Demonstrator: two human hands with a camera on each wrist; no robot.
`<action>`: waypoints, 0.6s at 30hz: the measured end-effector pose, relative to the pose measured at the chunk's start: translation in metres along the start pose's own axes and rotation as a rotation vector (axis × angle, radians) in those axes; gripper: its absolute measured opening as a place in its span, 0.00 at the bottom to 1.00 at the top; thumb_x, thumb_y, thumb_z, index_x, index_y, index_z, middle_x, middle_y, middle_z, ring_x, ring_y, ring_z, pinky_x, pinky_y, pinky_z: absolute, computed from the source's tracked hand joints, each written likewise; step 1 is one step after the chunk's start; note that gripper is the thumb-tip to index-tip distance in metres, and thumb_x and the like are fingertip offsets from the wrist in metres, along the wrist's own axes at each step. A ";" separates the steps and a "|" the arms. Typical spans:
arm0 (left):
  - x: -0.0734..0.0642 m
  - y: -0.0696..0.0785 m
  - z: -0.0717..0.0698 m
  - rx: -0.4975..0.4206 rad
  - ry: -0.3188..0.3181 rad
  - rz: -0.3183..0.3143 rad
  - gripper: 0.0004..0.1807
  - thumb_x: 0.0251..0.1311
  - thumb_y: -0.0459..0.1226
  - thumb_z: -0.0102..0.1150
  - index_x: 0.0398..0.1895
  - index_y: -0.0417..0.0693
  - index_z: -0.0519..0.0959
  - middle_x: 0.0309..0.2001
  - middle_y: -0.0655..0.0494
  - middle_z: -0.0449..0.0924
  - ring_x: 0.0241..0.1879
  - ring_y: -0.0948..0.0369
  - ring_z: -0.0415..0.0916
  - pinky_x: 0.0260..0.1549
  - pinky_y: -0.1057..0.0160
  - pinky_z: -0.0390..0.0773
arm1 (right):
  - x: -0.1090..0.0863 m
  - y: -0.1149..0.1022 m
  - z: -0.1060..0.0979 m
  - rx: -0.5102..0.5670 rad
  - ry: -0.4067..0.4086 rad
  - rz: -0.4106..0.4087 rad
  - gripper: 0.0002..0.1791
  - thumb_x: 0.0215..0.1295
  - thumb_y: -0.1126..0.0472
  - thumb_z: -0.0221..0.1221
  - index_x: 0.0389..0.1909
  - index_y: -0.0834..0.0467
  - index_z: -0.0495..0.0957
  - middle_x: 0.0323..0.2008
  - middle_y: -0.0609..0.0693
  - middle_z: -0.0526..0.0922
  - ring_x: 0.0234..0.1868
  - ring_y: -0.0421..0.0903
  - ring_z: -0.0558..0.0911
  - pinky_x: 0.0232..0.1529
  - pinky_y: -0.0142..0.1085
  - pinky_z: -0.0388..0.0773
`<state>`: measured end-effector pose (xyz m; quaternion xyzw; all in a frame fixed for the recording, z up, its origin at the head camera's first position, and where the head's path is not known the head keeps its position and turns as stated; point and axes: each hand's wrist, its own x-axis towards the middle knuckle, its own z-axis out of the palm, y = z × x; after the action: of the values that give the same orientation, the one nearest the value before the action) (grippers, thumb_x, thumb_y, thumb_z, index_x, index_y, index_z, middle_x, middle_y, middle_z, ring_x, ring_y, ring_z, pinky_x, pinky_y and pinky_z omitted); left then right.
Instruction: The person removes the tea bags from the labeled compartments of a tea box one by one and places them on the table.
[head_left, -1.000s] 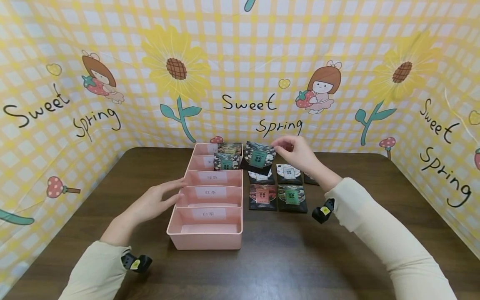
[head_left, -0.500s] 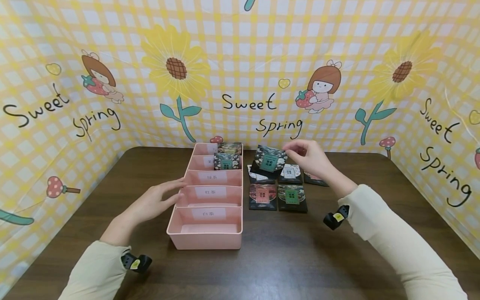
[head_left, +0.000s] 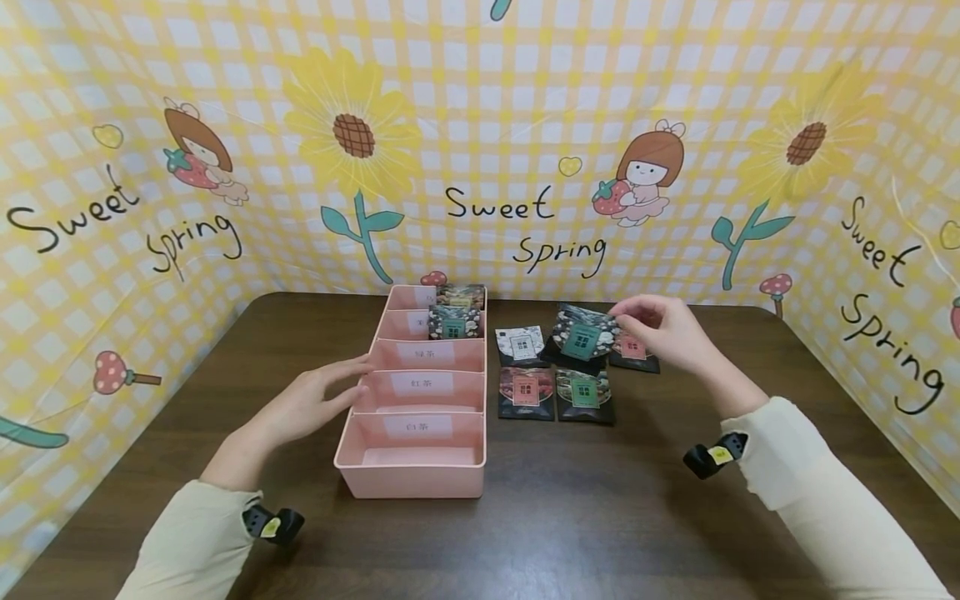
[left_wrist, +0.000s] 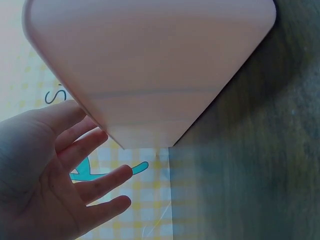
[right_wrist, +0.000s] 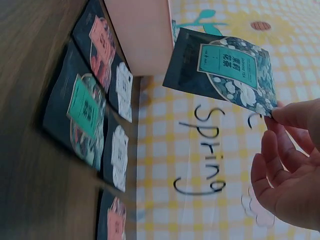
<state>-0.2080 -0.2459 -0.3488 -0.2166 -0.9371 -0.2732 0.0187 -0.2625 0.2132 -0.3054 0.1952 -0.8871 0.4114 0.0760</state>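
Note:
My right hand [head_left: 663, 329] pinches a dark jasmine tea bag packet [head_left: 582, 335] with a teal label by its upper right corner. In the right wrist view the packet [right_wrist: 220, 70] hangs tilted from thumb and fingertips, above the other packets. It overlaps the back middle one in the head view. My left hand [head_left: 318, 400], fingers spread and relaxed, rests at the left rim of a long pink divided box [head_left: 408, 482]. Several compartments carry white labels. A teal-label packet [head_left: 453, 322] stands in the second compartment from the back, and another packet [head_left: 461, 295] in the rearmost.
On the brown table [head_left: 570, 508], right of the box, lie a white-label packet [head_left: 520, 343], a red-label packet [head_left: 526, 392], a green-label packet [head_left: 585, 394] and a second red-label packet [head_left: 634, 350]. A yellow checked cloth [head_left: 480, 125] encloses the back and sides.
My right hand has carried the teal-label packet rightward and slightly nearer, away from the box and over the lying packets. My left hand has stayed at the box rim.

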 end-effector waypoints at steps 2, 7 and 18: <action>0.000 -0.001 0.000 0.000 0.001 0.000 0.23 0.65 0.41 0.52 0.61 0.43 0.70 0.65 0.39 0.66 0.64 0.41 0.63 0.60 0.39 0.64 | -0.004 0.007 -0.004 -0.004 -0.004 -0.002 0.12 0.66 0.60 0.55 0.44 0.62 0.80 0.25 0.39 0.78 0.24 0.35 0.74 0.23 0.30 0.74; 0.000 -0.003 0.001 0.005 0.005 0.001 0.23 0.65 0.42 0.52 0.61 0.43 0.70 0.65 0.39 0.67 0.64 0.41 0.63 0.60 0.40 0.64 | -0.013 0.024 -0.014 0.004 -0.030 0.002 0.12 0.66 0.60 0.55 0.43 0.64 0.78 0.24 0.42 0.82 0.26 0.34 0.79 0.28 0.29 0.77; 0.000 -0.003 0.001 0.001 0.010 0.003 0.23 0.65 0.41 0.52 0.61 0.43 0.71 0.65 0.40 0.67 0.64 0.41 0.63 0.60 0.40 0.64 | -0.036 0.056 -0.036 -0.141 -0.034 0.029 0.11 0.65 0.62 0.56 0.43 0.63 0.80 0.36 0.54 0.82 0.31 0.31 0.76 0.31 0.25 0.74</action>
<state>-0.2087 -0.2475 -0.3512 -0.2166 -0.9368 -0.2739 0.0237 -0.2529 0.2833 -0.3319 0.1835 -0.9178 0.3454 0.0685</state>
